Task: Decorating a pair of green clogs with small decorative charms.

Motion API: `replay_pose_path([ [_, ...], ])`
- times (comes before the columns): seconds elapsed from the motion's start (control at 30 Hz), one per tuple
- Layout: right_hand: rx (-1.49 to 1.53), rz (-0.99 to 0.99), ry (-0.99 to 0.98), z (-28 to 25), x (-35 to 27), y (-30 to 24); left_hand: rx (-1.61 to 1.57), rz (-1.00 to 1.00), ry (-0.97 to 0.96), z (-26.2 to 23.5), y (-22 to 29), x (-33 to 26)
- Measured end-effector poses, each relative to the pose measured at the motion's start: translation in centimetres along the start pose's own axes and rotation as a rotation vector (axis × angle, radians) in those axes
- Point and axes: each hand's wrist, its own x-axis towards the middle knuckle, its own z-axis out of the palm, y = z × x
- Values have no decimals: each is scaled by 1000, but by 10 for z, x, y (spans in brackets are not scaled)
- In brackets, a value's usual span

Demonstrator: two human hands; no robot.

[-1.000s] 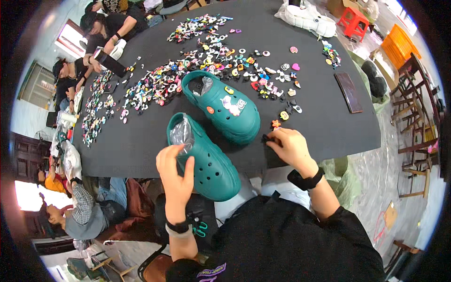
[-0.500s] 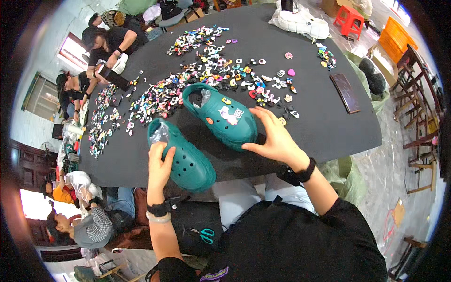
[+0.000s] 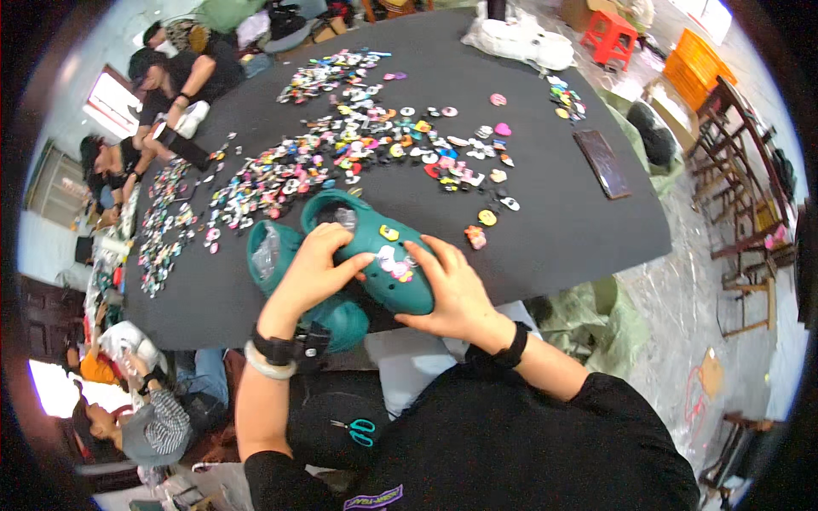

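Note:
Both my hands are on a green clog [image 3: 407, 296] decorated with a yellow charm [image 3: 388, 232] and a white-and-pink unicorn charm [image 3: 392, 262]. My left hand [image 3: 308, 277] reaches across its near left side, thumb beside the unicorn. Around the toe end curls my right hand [image 3: 457, 294], its fingertips on the upper. A second green clog [image 3: 345, 324], without visible charms on its toe, lies to the left, partly hidden under my left hand and wrist. Clear plastic [image 3: 266, 251] is stuffed inside that one. Just right of the held clog are a yellow charm [image 3: 486, 218] and an orange-pink charm [image 3: 475, 238].
Heaps of small colourful charms [image 3: 281, 175] spread over the dark table [image 3: 562, 238]. A phone [image 3: 601, 163] lies at right, and a white plastic-wrapped bundle [image 3: 520, 43] at the far edge. Teal-handled scissors [image 3: 361, 433] lie below the table edge. Other people work along the left side.
My left hand has left the plain clog and moved onto the decorated one. My right hand has closed in on the toe. The decorated clog is nearer and now overlaps the plain one.

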Motion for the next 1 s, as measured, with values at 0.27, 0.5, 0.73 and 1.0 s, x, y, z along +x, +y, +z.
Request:
replay_pose_path([
  [0.27, -99, -169, 17, 6, -4, -4, -29, 189, -259, -21, 5, 26],
  [0.5, -103, -224, 50, 14, -11, -6, -173, -54, -194, -8, 2, 10],
  [0.73, -194, -335, 205, 6, 25, -18, -58, -196, -169, -21, 7, 9],
  [1.0, -160, -241, -118, 28, 66, -21, -451, -412, -192, -10, -19, 9],
])
